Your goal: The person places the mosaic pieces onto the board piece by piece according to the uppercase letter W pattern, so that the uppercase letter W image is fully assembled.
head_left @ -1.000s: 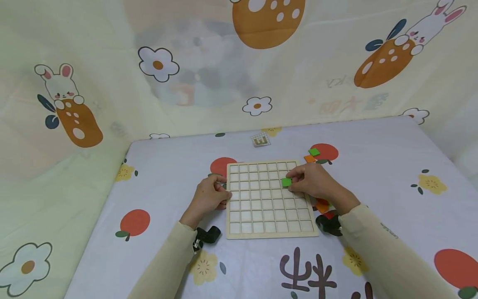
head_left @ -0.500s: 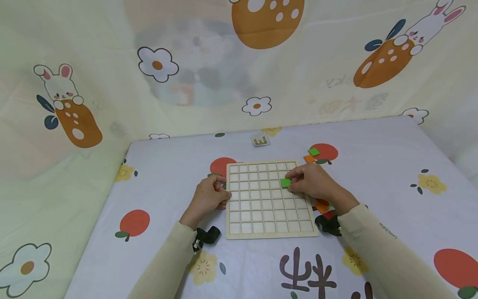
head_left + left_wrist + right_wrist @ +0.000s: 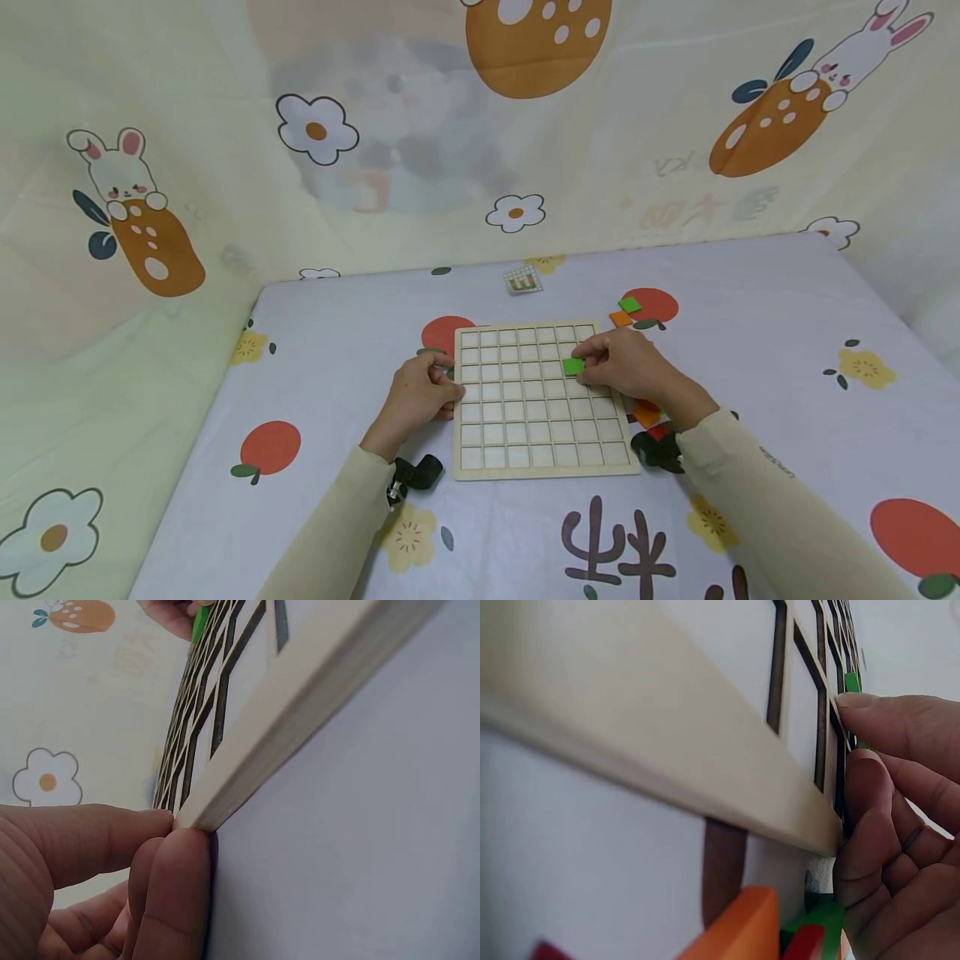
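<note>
A pale wooden grid board (image 3: 547, 478) of square cells lies flat on the tablecloth. My left hand (image 3: 415, 390) pinches its left edge between thumb and fingers; the left wrist view shows the fingertips (image 3: 180, 877) against the frame. Over the right part of the grid, my right hand (image 3: 628, 363) pinches a small green square tile (image 3: 573, 367) between thumb and fingers. That tile also shows edge-on in the right wrist view, close to the grid surface; whether it sits in a cell I cannot tell.
Loose orange, red and green tiles (image 3: 647, 413) lie by the board's right edge, partly hidden by my right wrist. Behind that hand lie another green tile (image 3: 630, 305) and an orange tile (image 3: 621, 318). A small patterned packet (image 3: 522, 280) rests beyond the board.
The right hand and its green tile have shifted very slightly left over the board. The left hand and the board have not visibly moved.
</note>
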The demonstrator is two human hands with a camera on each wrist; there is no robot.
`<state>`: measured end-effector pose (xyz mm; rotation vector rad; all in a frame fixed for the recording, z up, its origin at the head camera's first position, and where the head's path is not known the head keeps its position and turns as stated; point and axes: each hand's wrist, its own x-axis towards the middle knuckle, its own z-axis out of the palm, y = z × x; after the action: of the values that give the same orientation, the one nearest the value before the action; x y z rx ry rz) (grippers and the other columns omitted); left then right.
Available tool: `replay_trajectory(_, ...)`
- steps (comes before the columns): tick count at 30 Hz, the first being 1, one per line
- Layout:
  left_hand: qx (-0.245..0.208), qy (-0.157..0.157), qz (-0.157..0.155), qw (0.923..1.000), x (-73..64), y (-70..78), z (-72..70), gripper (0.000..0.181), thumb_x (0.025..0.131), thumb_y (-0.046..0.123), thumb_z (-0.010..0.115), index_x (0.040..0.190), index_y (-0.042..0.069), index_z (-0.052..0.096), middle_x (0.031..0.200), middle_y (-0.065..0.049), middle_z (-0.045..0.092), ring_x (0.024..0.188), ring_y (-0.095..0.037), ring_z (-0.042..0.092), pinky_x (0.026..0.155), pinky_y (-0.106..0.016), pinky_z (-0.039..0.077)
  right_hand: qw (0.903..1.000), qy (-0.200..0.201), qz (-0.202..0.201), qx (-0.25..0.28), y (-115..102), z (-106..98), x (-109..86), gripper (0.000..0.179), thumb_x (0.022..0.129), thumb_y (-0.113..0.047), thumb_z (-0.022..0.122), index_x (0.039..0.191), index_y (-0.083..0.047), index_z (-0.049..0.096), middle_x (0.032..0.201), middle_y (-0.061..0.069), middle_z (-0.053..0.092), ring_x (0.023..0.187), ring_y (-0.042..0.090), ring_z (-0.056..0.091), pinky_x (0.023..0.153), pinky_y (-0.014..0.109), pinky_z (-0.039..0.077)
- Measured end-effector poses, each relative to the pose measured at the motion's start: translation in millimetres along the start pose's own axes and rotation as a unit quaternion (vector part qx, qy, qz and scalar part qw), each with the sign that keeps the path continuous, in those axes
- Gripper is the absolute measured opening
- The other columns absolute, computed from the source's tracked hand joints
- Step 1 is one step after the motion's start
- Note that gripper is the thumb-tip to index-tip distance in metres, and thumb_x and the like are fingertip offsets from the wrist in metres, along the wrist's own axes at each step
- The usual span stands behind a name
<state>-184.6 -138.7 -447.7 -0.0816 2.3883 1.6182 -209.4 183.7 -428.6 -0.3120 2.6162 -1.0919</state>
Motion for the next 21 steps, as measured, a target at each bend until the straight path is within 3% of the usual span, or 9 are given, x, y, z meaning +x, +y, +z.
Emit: replay_trajectory(21,-0.007,-0.002,0.000,1.0000,-0.6,0.3,-0.8,0.040,0.091,0.001,0.077,0.128,-0.002,0.062,0.085,-0.010,0.065,0.059,-0.016,0.066,0.056,-0.028,0.059,0.9999,-0.002,0.014,0.003,-2.2,1.6,0.6,0.033,0.090,-0.011,0.076,0.121,-0.001,0.074,0.089,0.004,0.067,0.089,0.022,0.058,0.075,0.032,0.048)
